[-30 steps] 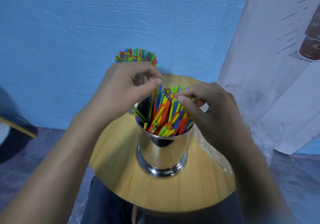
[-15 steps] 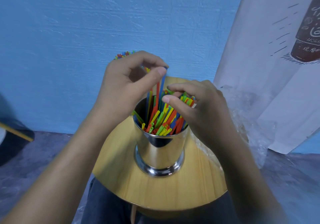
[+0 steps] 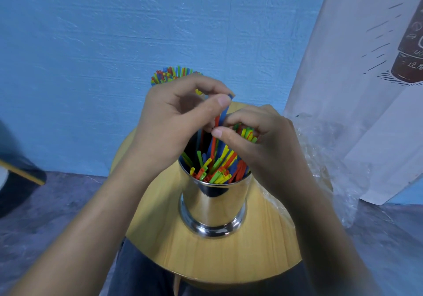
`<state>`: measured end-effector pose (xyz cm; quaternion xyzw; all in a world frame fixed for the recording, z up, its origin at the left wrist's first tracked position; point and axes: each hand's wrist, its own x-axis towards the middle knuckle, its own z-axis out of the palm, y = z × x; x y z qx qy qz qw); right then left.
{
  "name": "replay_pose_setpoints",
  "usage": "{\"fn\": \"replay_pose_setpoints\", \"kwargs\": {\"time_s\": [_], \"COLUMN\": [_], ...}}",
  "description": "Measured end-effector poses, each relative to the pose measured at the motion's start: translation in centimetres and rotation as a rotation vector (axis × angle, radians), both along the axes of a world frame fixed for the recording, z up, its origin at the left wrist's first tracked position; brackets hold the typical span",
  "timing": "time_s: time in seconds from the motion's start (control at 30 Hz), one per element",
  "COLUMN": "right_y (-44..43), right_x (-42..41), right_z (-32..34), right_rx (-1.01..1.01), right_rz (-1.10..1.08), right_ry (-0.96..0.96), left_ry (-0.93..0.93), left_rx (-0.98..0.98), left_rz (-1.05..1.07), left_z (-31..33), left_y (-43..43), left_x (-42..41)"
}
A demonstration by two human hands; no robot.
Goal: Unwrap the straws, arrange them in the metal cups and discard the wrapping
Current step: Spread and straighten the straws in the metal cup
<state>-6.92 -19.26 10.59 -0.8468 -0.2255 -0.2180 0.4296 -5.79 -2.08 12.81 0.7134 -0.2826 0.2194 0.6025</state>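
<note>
Lifting higher now: my left hand [image 3: 174, 121] pinches a blue straw [image 3: 225, 112] clear of the cup [image 3: 214, 201] while my right hand [image 3: 258, 144] grips the other straws [image 3: 247, 133]. I reckon it's still arranging.

Left grip [image 3: 176, 124]: held high, thumb and forefinger pinching a blue straw [image 3: 225, 112] near its top — other fingers curled.
Right grip [image 3: 263, 149]: lower, just beside the left, fingers curled round a bunch of straws [image 3: 246, 133], thumb pressed in.
Forearms [image 3: 91, 215]: bare, both reaching in from the lower corners — converging at centre.
</note>
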Motion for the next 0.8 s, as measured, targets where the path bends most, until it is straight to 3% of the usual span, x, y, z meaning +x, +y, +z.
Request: {"fn": "replay_pose_setpoints", "kwargs": {"time_s": [0.33,0.4,0.63,0.8], "right_y": [0.2,0.0,-0.9,-1.0], "right_x": [0.1,0.0,0.2,0.3], "right_z": [0.0,0.0,0.0,-0.2], "right_rx": [-0.033,-0.026,0.008,0.136], "right_rz": [-0.009,-0.040,-0.022,0.015], "right_ry": [-0.021,0.023,0.116,0.060], "left_ry": [0.063,0.057,0.213,0.388], "left_rx": [0.109,0.000,-0.704,-0.930], "left_rz": [-0.075,-0.036,-0.046,-0.030], "left_z": [0.2,0.7,1.3,0.1], "left_y": [0.5,0.7,2.3,2.4], "left_x": [0.5,0.7,2.4,2.5]}}
